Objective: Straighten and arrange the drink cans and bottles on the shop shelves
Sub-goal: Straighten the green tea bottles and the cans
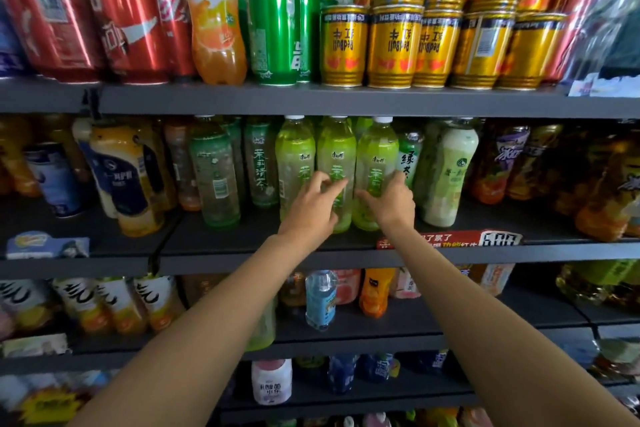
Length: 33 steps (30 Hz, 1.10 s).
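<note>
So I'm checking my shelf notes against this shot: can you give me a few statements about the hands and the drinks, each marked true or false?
1. Both hands are at the light green tea bottles on the middle shelf. True.
2. The right hand is lifting a gold can. False: it is on a green bottle; the gold cans stand on the top shelf.
3. The left hand reaches between two green bottles. True.
4. The red cans stand right of the gold cans. False: most are at the left.
5. An orange bottle stands between red and green cans. True.
</note>
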Motion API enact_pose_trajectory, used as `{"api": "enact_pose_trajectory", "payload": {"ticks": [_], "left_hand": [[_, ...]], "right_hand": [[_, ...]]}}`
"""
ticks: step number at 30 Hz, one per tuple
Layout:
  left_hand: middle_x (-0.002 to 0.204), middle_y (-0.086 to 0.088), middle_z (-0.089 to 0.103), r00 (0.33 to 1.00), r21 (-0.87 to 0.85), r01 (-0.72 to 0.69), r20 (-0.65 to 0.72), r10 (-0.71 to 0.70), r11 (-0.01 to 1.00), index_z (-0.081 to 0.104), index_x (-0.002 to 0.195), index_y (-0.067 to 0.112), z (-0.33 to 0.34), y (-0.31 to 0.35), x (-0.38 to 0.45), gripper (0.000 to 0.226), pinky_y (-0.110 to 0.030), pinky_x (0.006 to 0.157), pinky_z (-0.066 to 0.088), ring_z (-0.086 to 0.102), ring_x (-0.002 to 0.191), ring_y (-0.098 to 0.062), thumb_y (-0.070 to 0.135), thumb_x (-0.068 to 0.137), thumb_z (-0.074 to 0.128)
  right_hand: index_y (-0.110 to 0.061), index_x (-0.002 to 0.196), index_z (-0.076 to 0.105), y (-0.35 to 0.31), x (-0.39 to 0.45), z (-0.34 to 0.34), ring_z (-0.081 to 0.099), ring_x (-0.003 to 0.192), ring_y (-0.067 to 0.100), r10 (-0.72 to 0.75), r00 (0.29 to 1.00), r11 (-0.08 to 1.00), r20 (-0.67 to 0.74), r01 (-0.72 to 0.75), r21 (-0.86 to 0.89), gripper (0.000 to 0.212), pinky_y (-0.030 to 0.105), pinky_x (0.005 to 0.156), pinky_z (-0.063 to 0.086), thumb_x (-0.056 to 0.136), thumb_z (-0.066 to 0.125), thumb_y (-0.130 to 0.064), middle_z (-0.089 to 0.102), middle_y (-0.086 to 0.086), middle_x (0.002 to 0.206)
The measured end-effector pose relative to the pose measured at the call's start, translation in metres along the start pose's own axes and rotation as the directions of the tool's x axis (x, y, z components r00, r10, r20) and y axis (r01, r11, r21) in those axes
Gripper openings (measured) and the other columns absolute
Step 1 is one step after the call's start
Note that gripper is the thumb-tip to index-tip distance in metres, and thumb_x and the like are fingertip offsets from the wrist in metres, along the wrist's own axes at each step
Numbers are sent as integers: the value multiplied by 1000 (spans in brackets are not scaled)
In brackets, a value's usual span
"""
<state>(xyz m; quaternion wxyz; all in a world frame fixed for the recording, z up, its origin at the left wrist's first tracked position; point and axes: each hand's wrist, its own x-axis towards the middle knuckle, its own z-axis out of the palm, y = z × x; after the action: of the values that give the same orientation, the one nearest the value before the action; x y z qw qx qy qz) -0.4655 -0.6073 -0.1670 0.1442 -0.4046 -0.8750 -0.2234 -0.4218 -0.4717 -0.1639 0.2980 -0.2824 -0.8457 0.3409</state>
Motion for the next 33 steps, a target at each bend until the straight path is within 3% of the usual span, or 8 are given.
{"api": "enact_pose_trajectory", "payload": {"ticks": [5, 8, 10, 13, 21, 26, 30, 33], "left_hand": [[139, -5, 26, 997, 77, -59, 63, 55, 995, 24, 146, 24, -6, -5, 1, 64, -24, 79, 39, 38, 123, -23, 5, 90, 48], [138, -4, 26, 991, 133, -109, 92, 97, 985, 23, 147, 25, -9, -7, 2, 64, -22, 77, 39, 34, 126, -23, 6, 90, 48], [137, -4, 27, 988, 166, -134, 100, 119, 977, 23, 146, 25, -10, -7, 2, 63, -21, 76, 39, 32, 127, -22, 7, 91, 48], [137, -4, 26, 987, 181, -140, 105, 122, 974, 22, 146, 25, -12, -7, 3, 64, -22, 77, 39, 30, 127, -22, 7, 91, 47], [139, -5, 24, 976, 221, -191, 147, 161, 956, 18, 147, 25, -14, -11, 3, 66, -33, 84, 47, 29, 126, -24, 5, 91, 44], [139, -7, 27, 971, 249, -221, 146, 189, 943, 19, 148, 24, -12, -15, 3, 66, -36, 81, 49, 31, 127, -26, 4, 90, 44], [139, -6, 27, 975, 254, -204, 139, 173, 945, 21, 147, 23, -9, -15, 1, 64, -37, 87, 47, 30, 129, -25, 7, 90, 45], [141, -9, 26, 975, 310, -208, 145, 170, 928, 28, 143, 15, -8, -17, -7, 57, -38, 100, 36, 28, 131, -27, 12, 90, 48]], "right_hand": [[-1, 121, 36, 0, 8, 1, 53, 114, 34, -13, 997, 996, 70, 19, -84, 61, 38, 80, 44, 82, 68, -35, 52, 18, 126], [-1, 121, 37, 9, 0, 4, 44, 119, 35, -68, 996, 986, -63, 58, -158, 59, 39, 89, 41, 82, 68, -33, 42, 18, 129], [-1, 116, 40, 12, -4, 7, 51, 107, 35, -149, 978, 981, -148, 127, -147, 48, 37, 77, 43, 85, 66, -27, 44, 17, 122], [-2, 112, 40, 10, -1, 11, 59, 91, 37, -191, 976, 973, -107, 174, -150, 35, 34, 61, 39, 90, 60, -22, 51, 16, 116], [1, 117, 48, 3, 31, 18, 56, 106, 37, -25, 999, 971, 41, 34, -235, 31, 42, 83, 47, 90, 58, -10, 53, 19, 119], [4, 111, 53, 4, 40, 17, 58, 102, 38, 8, 999, 975, 49, 3, -220, 23, 41, 81, 48, 88, 50, 4, 58, 23, 112], [0, 105, 56, 2, 19, 13, 59, 94, 34, -74, 987, 996, -144, 65, -67, 19, 39, 72, 48, 88, 48, 0, 61, 17, 105], [-1, 100, 55, -13, -7, 15, 57, 91, 25, -198, 931, 959, -307, 248, 133, 14, 30, 72, 43, 89, 47, 0, 57, 12, 104]]}}
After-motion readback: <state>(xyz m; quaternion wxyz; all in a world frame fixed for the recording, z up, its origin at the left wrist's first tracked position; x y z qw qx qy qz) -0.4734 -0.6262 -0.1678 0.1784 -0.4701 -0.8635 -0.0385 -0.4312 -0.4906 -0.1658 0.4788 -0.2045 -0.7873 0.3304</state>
